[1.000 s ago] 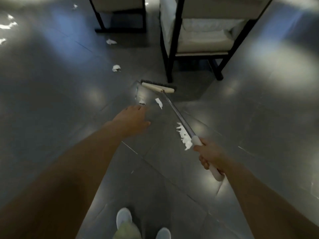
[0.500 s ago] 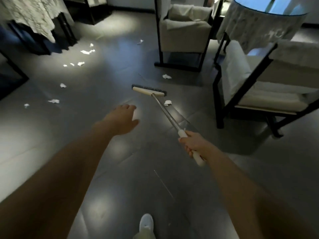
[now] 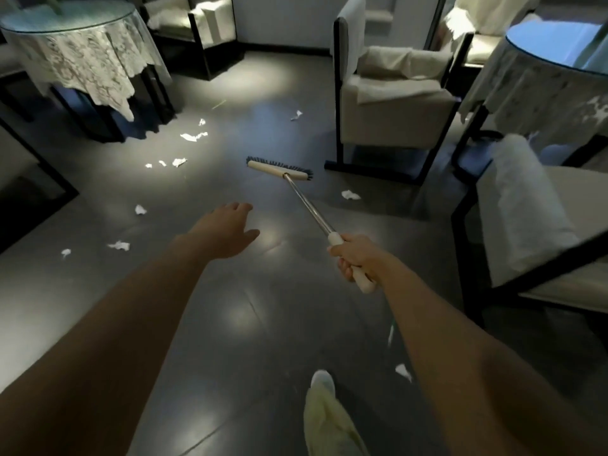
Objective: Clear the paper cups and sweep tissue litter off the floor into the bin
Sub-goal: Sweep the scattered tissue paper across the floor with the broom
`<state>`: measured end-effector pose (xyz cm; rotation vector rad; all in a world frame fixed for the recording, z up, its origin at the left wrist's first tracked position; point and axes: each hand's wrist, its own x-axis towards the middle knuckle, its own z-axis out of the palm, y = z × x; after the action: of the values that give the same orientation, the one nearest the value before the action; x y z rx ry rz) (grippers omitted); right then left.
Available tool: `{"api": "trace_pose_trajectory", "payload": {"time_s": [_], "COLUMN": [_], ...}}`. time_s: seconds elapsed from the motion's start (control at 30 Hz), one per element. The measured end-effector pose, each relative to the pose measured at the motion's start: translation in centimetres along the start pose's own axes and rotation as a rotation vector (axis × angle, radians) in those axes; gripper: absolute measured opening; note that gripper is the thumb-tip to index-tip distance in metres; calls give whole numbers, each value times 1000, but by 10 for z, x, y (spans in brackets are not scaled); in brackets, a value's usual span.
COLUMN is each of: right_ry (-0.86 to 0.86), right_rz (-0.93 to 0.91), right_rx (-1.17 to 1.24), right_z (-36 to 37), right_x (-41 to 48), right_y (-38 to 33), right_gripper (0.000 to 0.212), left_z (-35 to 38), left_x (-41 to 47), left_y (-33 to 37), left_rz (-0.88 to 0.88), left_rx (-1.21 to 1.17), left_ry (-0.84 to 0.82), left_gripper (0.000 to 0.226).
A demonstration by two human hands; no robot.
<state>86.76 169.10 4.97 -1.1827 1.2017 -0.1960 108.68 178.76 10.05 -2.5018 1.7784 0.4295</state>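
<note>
In the right hand (image 3: pixel 355 258), a broom (image 3: pixel 279 169) among tissue scraps (image 3: pixel 350 194).

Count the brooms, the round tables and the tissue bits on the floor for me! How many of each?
Broom: 1
Round tables: 2
Tissue scraps: 11 that show plainly
Total: 14
</note>
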Motion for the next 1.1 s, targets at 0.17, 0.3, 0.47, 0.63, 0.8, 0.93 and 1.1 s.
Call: {"api": "trace_pose_trajectory", "payload": {"time_s": [0.17, 0.3, 0.47, 0.63, 0.8, 0.93, 1.1], "right_ry": [-23, -25, -4, 49, 82, 137, 205], "right_rz": [-1, 7, -19, -28, -19, -32, -5], "right_rx": [11, 66, 79, 129, 196, 204, 233], "right_z": [-16, -8, 10, 25, 10, -18, -45], "right_x": [112, 192, 314, 447, 552, 648, 806], "right_y": [-118, -207, -294, -402, -492, -553, -628], "right_gripper": [19, 8, 13, 29, 34, 35, 15], "left_z": [-62, -98, -134, -188, -248, -277, -293], "left_x": [131, 220, 346, 502, 653, 783, 955], "left_y": [-22, -61, -129, -199, -224, -224, -238], "left_rz": [-18, -33, -72, -57, -2, 109, 149], "left_rx": [-31, -43, -32, -45, -23, 7, 19], "left_ry": [36, 76, 90, 114, 107, 100, 64], "left_gripper": [61, 60, 61, 62, 63, 62, 61]}}
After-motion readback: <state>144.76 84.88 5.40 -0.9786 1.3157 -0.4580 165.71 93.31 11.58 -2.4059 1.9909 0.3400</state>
